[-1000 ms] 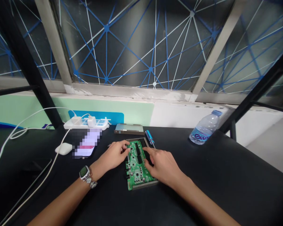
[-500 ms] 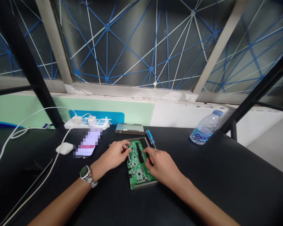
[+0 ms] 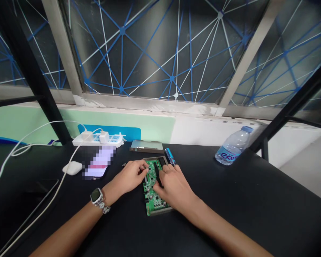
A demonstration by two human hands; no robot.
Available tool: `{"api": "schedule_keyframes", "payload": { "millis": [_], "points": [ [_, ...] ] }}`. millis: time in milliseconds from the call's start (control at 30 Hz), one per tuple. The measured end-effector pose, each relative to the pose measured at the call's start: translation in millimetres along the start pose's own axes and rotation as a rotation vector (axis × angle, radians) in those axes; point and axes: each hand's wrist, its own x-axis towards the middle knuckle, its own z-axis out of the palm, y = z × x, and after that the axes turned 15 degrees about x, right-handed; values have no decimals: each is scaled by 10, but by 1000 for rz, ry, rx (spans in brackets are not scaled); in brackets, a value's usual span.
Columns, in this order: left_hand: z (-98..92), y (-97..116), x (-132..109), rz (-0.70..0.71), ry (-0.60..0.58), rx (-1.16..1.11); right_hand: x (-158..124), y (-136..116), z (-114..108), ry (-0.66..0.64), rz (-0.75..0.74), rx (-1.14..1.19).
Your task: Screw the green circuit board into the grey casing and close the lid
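Observation:
A green circuit board point(image 3: 156, 202) lies on the black table, seated in a grey metal frame point(image 3: 160, 212), with long black parts along its middle. At its upper left edge my left hand point(image 3: 130, 175) is closed, thumb and forefinger pinching that edge. My right hand point(image 3: 173, 184) reaches over the board's right side. Its fingers are curled down onto the black parts, and the thumb touches the board near the middle. That hand covers much of the board's right half, so its exact contact is partly hidden.
A blue pen-like tool point(image 3: 169, 156) lies behind the board, near a flat metal plate point(image 3: 147, 145). To the left are a phone point(image 3: 100, 162), a white case point(image 3: 72, 167), a power strip point(image 3: 77, 140) and white cables. A water bottle point(image 3: 232, 146) stands at right.
My right hand has moved left over the board, its fingers now curled onto the black parts and its thumb farther in. My left hand has stayed at the edge.

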Motion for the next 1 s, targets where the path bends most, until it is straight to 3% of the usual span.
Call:
{"api": "schedule_keyframes", "payload": {
  "millis": [267,433,600,800,1000],
  "points": [
    [-6,-10,-2,-8,-5,25,-50,15,-26,25,71,-1],
    [-119,-12,7,-13,36,48,-106,62,-112,29,124,70],
    [-333,-143,38,-18,125,210,-162,201,-257,-68,386,67],
    [-498,-379,35,-70,14,344,-184,253,-285,-160,393,175],
    [-465,-613,38,-88,-52,379,-189,274,-310,-156,358,233]
  ]
}}
